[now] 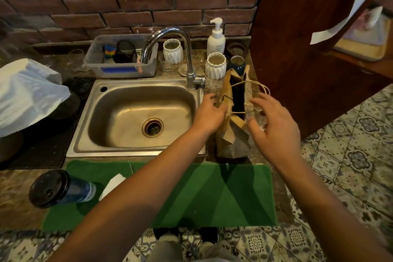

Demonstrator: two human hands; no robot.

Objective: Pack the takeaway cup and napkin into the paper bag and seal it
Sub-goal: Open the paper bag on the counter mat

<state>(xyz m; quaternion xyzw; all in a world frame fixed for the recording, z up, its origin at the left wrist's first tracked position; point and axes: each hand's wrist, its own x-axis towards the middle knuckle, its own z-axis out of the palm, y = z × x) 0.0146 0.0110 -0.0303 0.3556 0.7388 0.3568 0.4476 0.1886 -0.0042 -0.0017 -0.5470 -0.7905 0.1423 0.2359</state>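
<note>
A brown paper bag [232,134] with twine handles stands upright on the counter, right of the sink, its mouth open. My left hand [209,114] pinches the bag's left top edge. My right hand [274,125] is at the bag's right side with fingers spread, touching the right edge and twine handle. A blue takeaway cup [61,188] with a black lid stands at the left front on the green mat [212,195]. A white napkin [111,185] lies on the mat right of the cup, partly hidden by my left forearm.
A steel sink [136,117] with a chrome tap [187,55] fills the middle. Behind it stand a plastic tub [119,57], two white ribbed cups [215,66], a soap pump [216,37] and a dark cup. A white plastic bag [27,91] lies left. A wooden post [297,49] rises right.
</note>
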